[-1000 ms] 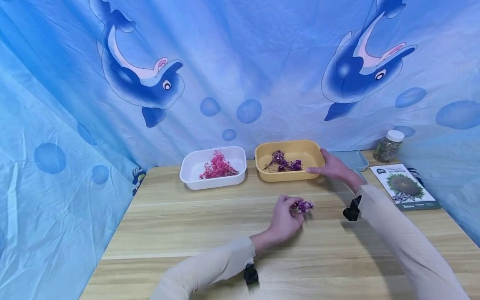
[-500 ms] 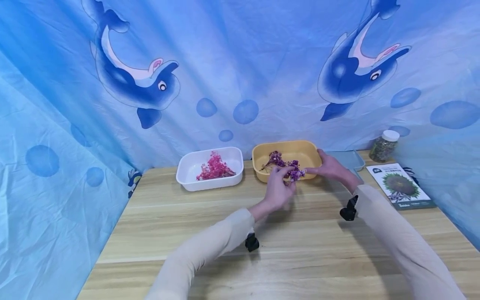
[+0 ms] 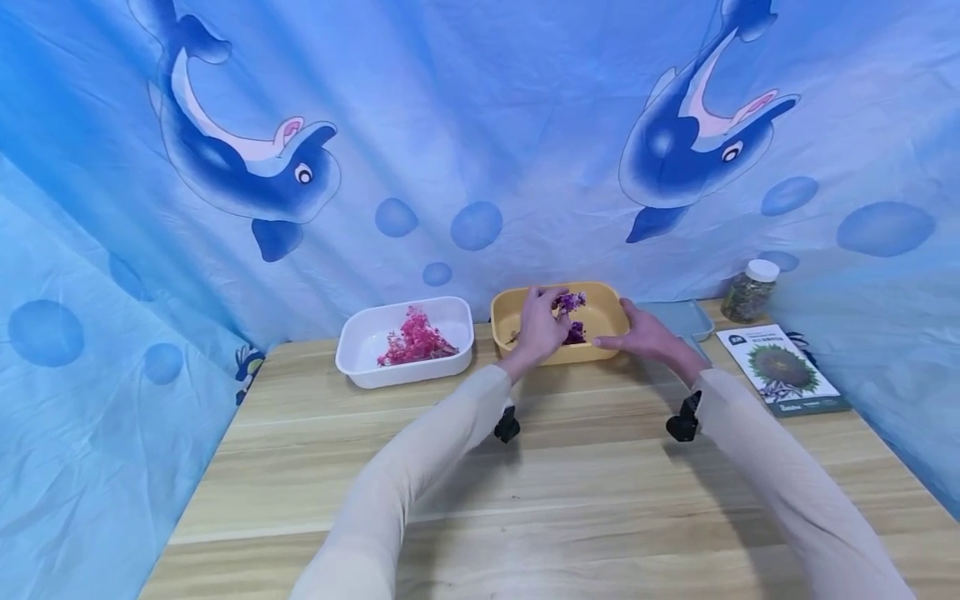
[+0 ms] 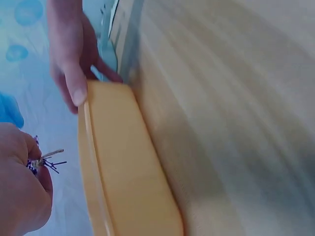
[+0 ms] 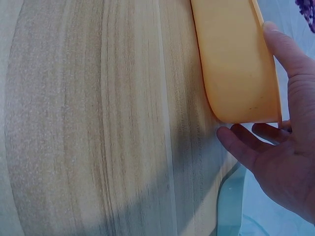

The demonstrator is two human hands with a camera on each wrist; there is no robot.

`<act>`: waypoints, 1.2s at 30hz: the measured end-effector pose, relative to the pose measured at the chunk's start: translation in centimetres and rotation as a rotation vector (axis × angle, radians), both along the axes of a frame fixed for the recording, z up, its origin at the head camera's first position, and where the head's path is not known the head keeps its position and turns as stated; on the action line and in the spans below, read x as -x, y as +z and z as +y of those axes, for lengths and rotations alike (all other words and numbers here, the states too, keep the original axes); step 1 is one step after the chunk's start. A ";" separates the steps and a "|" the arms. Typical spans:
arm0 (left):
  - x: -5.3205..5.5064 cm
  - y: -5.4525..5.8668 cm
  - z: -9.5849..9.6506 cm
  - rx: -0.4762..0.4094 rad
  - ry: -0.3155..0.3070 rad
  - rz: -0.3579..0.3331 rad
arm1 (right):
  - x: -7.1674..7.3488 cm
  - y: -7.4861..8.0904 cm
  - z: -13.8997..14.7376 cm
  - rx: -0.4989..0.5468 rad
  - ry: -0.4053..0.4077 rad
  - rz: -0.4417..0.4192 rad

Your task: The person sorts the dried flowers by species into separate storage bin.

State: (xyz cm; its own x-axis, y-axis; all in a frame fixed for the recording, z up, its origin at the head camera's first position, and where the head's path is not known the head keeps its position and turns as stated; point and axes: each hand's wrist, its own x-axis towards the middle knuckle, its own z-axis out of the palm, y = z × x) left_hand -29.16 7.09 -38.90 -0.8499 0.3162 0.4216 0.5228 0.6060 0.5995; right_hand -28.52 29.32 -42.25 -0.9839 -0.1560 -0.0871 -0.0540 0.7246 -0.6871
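Observation:
My left hand (image 3: 542, 327) pinches a purple dried flower sprig (image 3: 572, 302) over the yellow plastic tray (image 3: 573, 357). In the left wrist view, short cut stems (image 4: 53, 161) poke out between thumb and fingers. More purple flowers (image 3: 576, 333) lie inside the tray, partly hidden behind the left hand. At the tray's right end, my right hand (image 3: 647, 335) holds the wall. Its thumb (image 5: 283, 44) lies at the front rim, and the fingers bend against the end side in the right wrist view.
Left of the yellow tray stands a white tray (image 3: 405, 376) with pink dried flowers (image 3: 417, 340). Behind the right hand lies a pale blue-green tray (image 3: 686, 317). A lidded jar (image 3: 750, 292) and a picture packet (image 3: 782, 367) occupy the right, and a dolphin-print curtain (image 3: 465, 150) hangs behind.
My left hand has carried the purple dried flower sprig forward from over the bare tabletop to above the yellow tray. The right hand has kept its hold on the tray's end.

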 end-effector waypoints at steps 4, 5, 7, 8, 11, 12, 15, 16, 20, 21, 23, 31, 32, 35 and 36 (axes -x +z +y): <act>1.4 0.2 0.6 0.056 0.002 0.030 | 0.0 0.1 0.0 0.008 0.002 0.003; 1.7 0.2 0.7 0.067 0.002 0.029 | -0.1 0.1 0.0 0.009 0.003 0.000; 2.2 0.1 0.9 0.089 0.004 0.014 | -0.1 0.1 0.0 0.017 0.005 0.000; 2.4 0.1 1.0 0.095 0.002 -0.001 | -0.1 0.1 0.0 0.021 0.006 0.001; 2.7 -0.1 1.3 0.117 0.006 -0.032 | -0.3 0.0 -0.1 0.030 0.006 0.004; 2.9 -0.2 1.4 0.122 0.009 -0.040 | -0.3 -0.1 -0.1 0.032 0.006 0.007; 3.2 -0.5 1.7 0.138 0.016 -0.038 | -0.3 -0.2 -0.1 0.037 0.003 0.011; 3.4 -0.6 1.8 0.143 0.018 -0.032 | -0.2 -0.2 -0.1 0.038 0.002 0.011; 4.0 -1.0 2.1 0.122 0.000 -0.012 | 0.0 -0.2 0.0 0.028 -0.002 0.016; 4.1 -1.1 2.2 0.113 -0.007 -0.013 | 0.0 -0.3 0.1 0.025 -0.002 0.018; 4.2 -1.4 2.0 0.104 -0.015 -0.011 | 0.1 -0.4 -0.1 0.023 -0.001 0.019; 4.2 -1.7 1.5 0.052 -0.031 0.033 | 0.1 -0.2 -0.1 0.006 -0.004 0.009; 4.2 -1.7 1.4 0.034 -0.036 0.041 | 0.1 -0.2 -0.1 0.003 -0.007 0.008; 4.0 -1.7 1.0 -0.015 -0.053 0.055 | 0.1 -0.2 0.0 -0.003 -0.010 0.004; 3.9 -1.7 0.8 -0.026 -0.056 0.057 | 0.0 -0.2 0.1 -0.005 -0.011 0.001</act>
